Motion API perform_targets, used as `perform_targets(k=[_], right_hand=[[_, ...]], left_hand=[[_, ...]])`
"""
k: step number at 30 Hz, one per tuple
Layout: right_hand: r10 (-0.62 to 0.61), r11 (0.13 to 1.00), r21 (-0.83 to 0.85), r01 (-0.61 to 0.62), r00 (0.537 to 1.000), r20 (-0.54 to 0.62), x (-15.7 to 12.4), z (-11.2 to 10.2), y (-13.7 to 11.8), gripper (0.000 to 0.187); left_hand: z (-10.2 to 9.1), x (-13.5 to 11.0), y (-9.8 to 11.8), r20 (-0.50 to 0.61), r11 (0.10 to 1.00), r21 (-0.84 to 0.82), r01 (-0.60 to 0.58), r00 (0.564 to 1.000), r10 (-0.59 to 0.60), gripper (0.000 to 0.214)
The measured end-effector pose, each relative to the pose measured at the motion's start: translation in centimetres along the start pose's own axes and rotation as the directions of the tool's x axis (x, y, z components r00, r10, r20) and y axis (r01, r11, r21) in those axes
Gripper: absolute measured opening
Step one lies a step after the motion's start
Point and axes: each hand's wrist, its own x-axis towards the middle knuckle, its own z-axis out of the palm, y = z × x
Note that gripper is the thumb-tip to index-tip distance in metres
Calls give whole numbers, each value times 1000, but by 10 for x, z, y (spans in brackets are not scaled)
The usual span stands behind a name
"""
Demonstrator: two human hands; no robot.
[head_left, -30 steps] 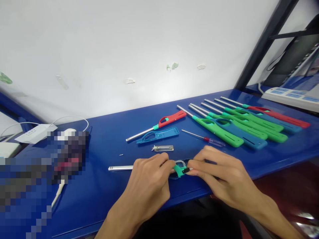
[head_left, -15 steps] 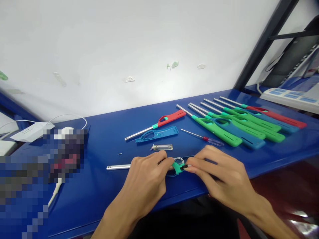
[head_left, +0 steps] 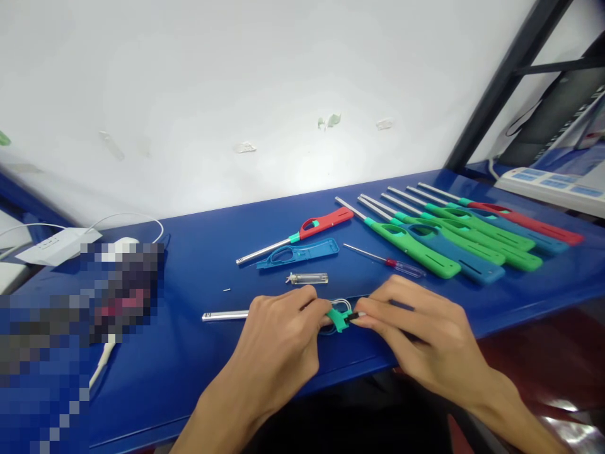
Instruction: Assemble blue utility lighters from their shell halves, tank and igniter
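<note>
My left hand (head_left: 283,334) pinches a small green plastic trigger piece (head_left: 339,320) above the near half of an opened lighter. My right hand (head_left: 416,321) is closed on a small black-and-white igniter part (head_left: 357,315), its inner end at the green piece. A metal lighter tube (head_left: 224,316) sticks out to the left from beneath my left hand. White wire loops beside the green piece; my fingers hide most of the blue casing below. Beyond the hands lie a clear fuel tank (head_left: 308,279), a blue handle half (head_left: 302,253) and a screwdriver (head_left: 399,265).
A red lighter (head_left: 326,222) lies behind the blue half. Several assembled lighters (head_left: 416,249) in green, blue and red lie in a row at right. A tiny screw (head_left: 227,290) rests left of the tank. A power strip (head_left: 553,186) is at far right, with cables at left.
The green piece has tilted slightly between my fingers. Both hands keep their grips in nearly the same place, and the view has shifted a little.
</note>
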Motion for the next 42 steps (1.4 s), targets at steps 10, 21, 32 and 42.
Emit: perform_targets(k=[10,21,32,42], right_hand=[[-46,999,13,46,999,14,-1,0,2,21],[-13,1000,-4,13,1000,-3,-2,2,2,18],[169,982,-96,-162,983,69,2,-1,-3,8],[189,979,-89,-184,980,64,0,0,-3,27]], left_hand=[[-1,0,0,6,998,64,-24,1000,24,31],[-5,1,-5,-48,995,89,-44,998,49,30],[-17,0,-7,52,993,117,-1,999,-5,23],[-16,0,-8,59,996,40,77,995,-79,14]])
